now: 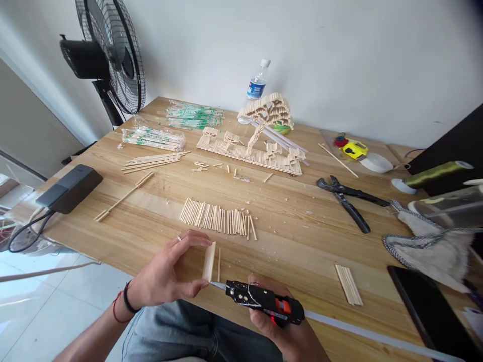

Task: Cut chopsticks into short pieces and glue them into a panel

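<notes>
Between the thumb and fingers of my left hand is a small panel of wooden sticks, held by its two ends and tilted on edge. My right hand grips a black glue gun, and a long white glue stick trails from its back. The gun's nozzle reaches the panel's near end, close to my left thumb. Just right of the panel lies a single wooden stick. A row of short cut sticks is laid out beyond my hands.
Behind stands a stick-built model beside a water bottle. Wrapped sticks and a fan are at the left. Pliers-like cutters, a yellow tape measure, a finished stick panel and a phone lie right.
</notes>
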`<state>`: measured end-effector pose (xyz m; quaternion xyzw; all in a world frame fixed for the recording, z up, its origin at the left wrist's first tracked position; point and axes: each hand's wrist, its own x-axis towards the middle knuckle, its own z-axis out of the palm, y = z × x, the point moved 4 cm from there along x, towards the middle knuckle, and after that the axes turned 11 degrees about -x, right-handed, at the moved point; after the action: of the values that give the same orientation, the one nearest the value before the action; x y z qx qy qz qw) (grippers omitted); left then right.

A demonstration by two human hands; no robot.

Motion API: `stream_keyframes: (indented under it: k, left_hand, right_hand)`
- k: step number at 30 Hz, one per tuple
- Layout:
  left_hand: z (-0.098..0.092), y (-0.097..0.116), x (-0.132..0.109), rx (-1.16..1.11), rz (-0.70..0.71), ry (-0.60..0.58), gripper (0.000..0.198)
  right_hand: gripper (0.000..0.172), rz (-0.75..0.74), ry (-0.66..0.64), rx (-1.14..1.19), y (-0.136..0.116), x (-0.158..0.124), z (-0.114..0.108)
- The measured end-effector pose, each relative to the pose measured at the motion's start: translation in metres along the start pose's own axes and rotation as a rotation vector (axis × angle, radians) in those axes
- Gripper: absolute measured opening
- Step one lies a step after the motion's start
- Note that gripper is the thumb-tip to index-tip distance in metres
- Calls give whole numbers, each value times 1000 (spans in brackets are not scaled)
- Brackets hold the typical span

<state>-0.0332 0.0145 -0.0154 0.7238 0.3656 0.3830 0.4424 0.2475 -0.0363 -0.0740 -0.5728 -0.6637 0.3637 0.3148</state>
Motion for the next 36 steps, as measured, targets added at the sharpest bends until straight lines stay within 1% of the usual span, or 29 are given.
stream_keyframes:
  k: [11, 26, 30, 36]
  left_hand:
    - [0, 1, 2, -7, 2, -7, 56]
    - [1, 0, -1, -5, 8, -23, 57]
    - [2, 0, -1, -18, 23, -32, 57]
    - [2, 1, 0, -47, 42, -42, 59]
  right_hand:
    - [51, 0, -5, -9, 1, 1, 1]
    - [52, 52, -16, 9, 3, 2, 2]
    - [53, 49, -8, 7, 0, 4, 1]
    - [49, 14, -4, 6, -7, 8, -1]
